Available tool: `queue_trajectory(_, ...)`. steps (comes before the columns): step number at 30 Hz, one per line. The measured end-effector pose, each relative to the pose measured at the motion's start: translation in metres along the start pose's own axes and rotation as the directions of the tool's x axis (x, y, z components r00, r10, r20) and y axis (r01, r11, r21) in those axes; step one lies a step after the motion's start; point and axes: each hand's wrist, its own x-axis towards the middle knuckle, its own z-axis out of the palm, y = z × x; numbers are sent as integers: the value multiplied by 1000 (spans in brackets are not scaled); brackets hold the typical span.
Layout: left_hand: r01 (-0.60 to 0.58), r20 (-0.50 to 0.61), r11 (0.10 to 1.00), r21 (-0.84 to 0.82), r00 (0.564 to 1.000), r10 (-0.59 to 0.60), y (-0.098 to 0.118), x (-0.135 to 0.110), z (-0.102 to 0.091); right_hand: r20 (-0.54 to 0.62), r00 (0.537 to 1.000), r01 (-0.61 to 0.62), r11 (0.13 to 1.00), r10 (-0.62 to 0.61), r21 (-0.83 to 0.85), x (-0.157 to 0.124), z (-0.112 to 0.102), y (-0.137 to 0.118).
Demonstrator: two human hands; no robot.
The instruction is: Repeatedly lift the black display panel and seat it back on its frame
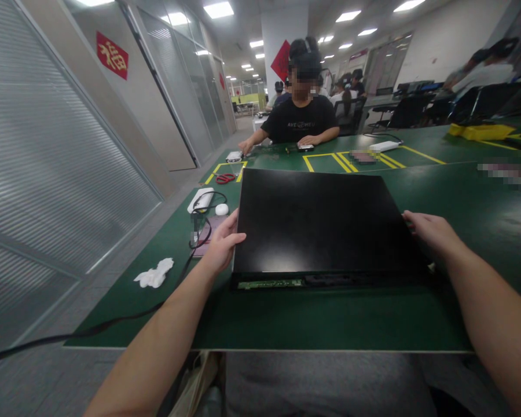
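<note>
A large black display panel point(312, 226) lies in front of me over the green table, its face up. Along its near edge runs a strip of green circuit board point(270, 284). My left hand point(224, 244) grips the panel's left edge, thumb on the front face and the fingers partly hidden beyond the rim. At the right edge, my right hand point(429, 230) is closed with its fingertips against the side; part of that grip is hidden from view.
Left of the panel are crumpled tissue point(154, 274), a white power bank point(201, 200), a black cable point(125, 317), a small white case point(222, 209) and red-handled scissors point(224, 179). Across the green table point(321, 324) sits a person in a black shirt point(301, 120). A yellow tray point(481, 132) stands far right.
</note>
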Motion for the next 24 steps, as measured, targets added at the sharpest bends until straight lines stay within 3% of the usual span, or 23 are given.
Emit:
queue_trajectory(6,-3,-45,999,39,999,5,-2,1,-6,61,997,-69,956,54,286,-8,2,-12)
queue_trajectory(9,9,-102,998,67,995,-2,0,2,-8,148,987,-124,888,64,442,-11,-2,-18)
queue_trajectory(14,21,-137,998,58,990,-12,2,4,-12,341,940,-188,816,-12,546,-27,-13,-32)
queue_trajectory(17,31,-145,999,44,989,-24,1,4,-11,313,948,-150,789,-57,596,-40,-20,-43)
queue_trajectory(20,34,-127,999,35,991,-29,0,3,-6,249,968,-153,776,-5,612,-51,-25,-52)
queue_trajectory(24,8,-127,998,56,992,-1,2,2,1,134,991,-85,832,13,548,-64,-28,-62)
